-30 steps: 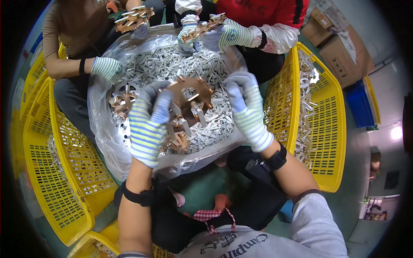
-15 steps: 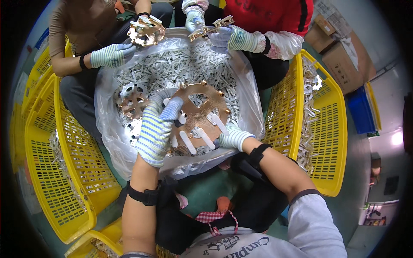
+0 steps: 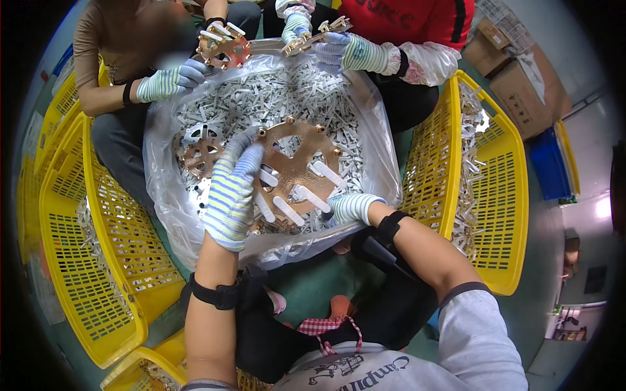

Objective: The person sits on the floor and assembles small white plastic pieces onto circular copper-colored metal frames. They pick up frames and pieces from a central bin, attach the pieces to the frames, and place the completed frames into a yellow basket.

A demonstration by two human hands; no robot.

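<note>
A round copper-coloured metal plate point(image 3: 287, 155) with cut-out openings and small knobs around its rim is tilted above a bin of loose strips. Several pale flat strips point(image 3: 287, 211) stick out from its near and right rim. My left hand point(image 3: 231, 192), in a striped glove, grips the plate's left edge, fingers along it. My right hand point(image 3: 354, 208), also gloved, is low at the plate's near right side, among the strips. Its fingertips are mostly hidden, so whether it pinches one cannot be told.
The plastic-lined bin point(image 3: 386, 169) holds a heap of grey-white strips point(image 3: 261, 98). Smaller round metal parts point(image 3: 201, 156) lie at its left. Yellow baskets point(image 3: 499, 221) with strips flank it. Across the bin, two people's gloved hands point(image 3: 171, 81) hold similar metal parts. Cardboard boxes point(image 3: 525, 91) stand back right.
The plate has shifted a little left and turned slightly counterclockwise. My left fingers have straightened along its edge. My right hand has moved slightly. Across the bin, the co-workers' parts have tilted a little.
</note>
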